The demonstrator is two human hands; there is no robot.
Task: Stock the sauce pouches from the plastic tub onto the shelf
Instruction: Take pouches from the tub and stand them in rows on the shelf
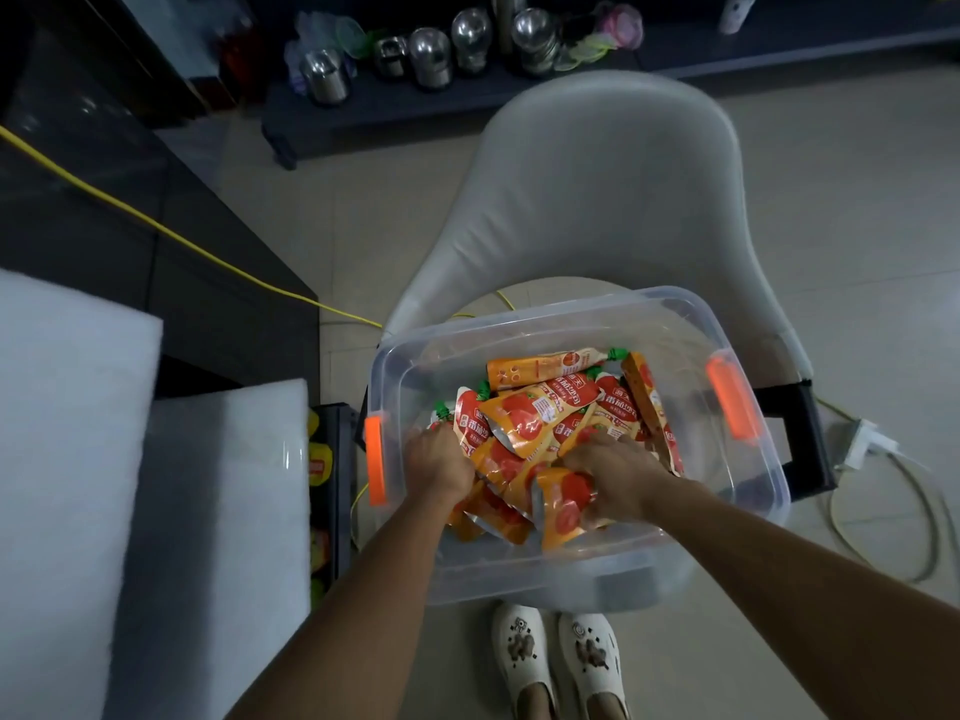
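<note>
A clear plastic tub (pixel 748 324) with orange latches stands on a white chair seat. Inside lies a heap of several orange-and-red sauce pouches (pixel 545 413) with green caps. Both my hands are down in the tub. My left hand (pixel 439 462) is at the heap's left side, fingers curled around pouches there. My right hand (pixel 613 470) presses on the heap's near right part, fingers closed over pouches; a pouch (pixel 563 511) sticks out beneath it. The fingertips of both hands are hidden among the pouches.
The white chair (pixel 608 189) carries the tub. A shelf unit (pixel 332 491) with yellow pouches sits low at the left, beside white foam blocks (pixel 67 459). A yellow cable (pixel 156 231) crosses the floor. A power strip (pixel 857 444) lies right. My white shoes (pixel 561 662) are below.
</note>
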